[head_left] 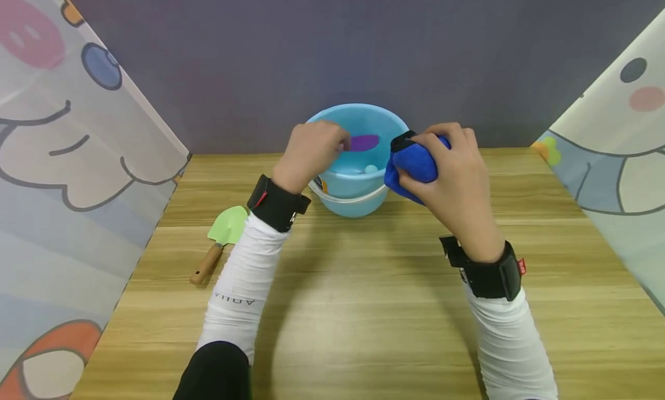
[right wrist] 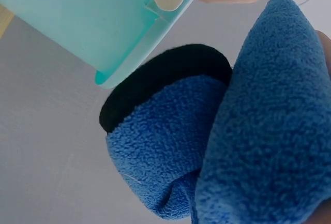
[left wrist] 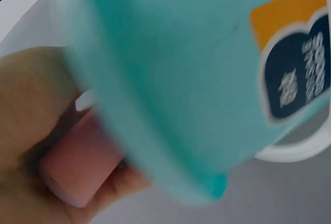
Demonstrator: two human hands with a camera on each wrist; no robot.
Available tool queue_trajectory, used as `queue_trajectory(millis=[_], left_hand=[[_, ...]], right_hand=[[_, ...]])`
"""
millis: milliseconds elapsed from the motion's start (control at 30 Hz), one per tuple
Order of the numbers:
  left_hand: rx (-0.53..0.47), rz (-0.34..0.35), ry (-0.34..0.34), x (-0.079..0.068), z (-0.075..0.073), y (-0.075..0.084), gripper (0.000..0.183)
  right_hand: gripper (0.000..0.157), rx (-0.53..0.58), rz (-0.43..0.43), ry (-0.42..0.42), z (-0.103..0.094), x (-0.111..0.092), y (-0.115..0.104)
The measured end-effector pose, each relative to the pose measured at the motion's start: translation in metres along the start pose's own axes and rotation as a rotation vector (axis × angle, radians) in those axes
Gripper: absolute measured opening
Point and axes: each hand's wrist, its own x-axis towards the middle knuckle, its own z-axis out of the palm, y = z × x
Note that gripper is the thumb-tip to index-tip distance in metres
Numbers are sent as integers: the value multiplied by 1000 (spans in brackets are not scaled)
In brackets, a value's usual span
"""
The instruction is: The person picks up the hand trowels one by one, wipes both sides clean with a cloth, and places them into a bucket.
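Note:
My left hand [head_left: 314, 152] is over the left rim of a light blue bucket [head_left: 348, 186], gripping a tool whose flat purple end [head_left: 365, 142] shows inside the bucket. A thick pinkish handle [left wrist: 80, 162] lies in the curled fingers in the left wrist view; the tool's exact kind cannot be told. Right of the bucket, my right hand [head_left: 452, 169] holds a bunched blue cloth [head_left: 415, 162] with a black edge. Close up, the fuzzy cloth [right wrist: 264, 131] hides most of that hand. A small pale round thing [head_left: 371, 169] lies inside the bucket.
A green trowel [head_left: 228, 225] with a wooden handle lies on the wooden table [head_left: 353, 313], left of the left forearm. Behind the bucket rises a dark grey wall [head_left: 353, 48]. Cartoon-printed sheets [head_left: 67, 227] stand along both sides. The bucket has a white carrying handle [head_left: 355, 200].

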Motion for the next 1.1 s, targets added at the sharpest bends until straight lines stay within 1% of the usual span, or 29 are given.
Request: queue_trajectory(millis=[67, 133, 300, 367, 500, 567, 733, 833, 900, 1000, 1100], left_hand=[[27, -3, -46, 8, 6, -1, 29], [26, -15, -104, 14, 11, -2, 29], [-20, -47, -269, 25, 17, -9, 19], [-45, -43, -325, 27, 20, -11, 23], [-116, -24, -400, 28, 24, -13, 37], [-147, -17, -413, 27, 25, -13, 40], [-173, -13, -402, 26, 26, -13, 40], [-174, -12, -380, 26, 26, -14, 39], [-179, -8, -352, 24, 27, -15, 39], [-160, 19, -253, 20, 27, -15, 39], [-99, 54, -96, 14, 23, -14, 36]], right_hand=[[44, -1, -1, -2, 1, 0, 0], [45, -6, -2, -9, 2, 1, 0], [46, -16, -24, -16, 8, 3, -1], [46, -14, -37, -9, 11, 4, -1], [46, -1, -50, 7, 14, 5, 0], [46, 1, -53, 11, 15, 5, 0], [46, 0, -50, 11, 17, 5, 1], [46, 7, -59, 12, 19, 5, 1], [47, 20, -69, 20, 20, 5, 1], [47, 40, -77, 32, 21, 5, 1], [47, 48, -81, 40, 20, 5, 0]])
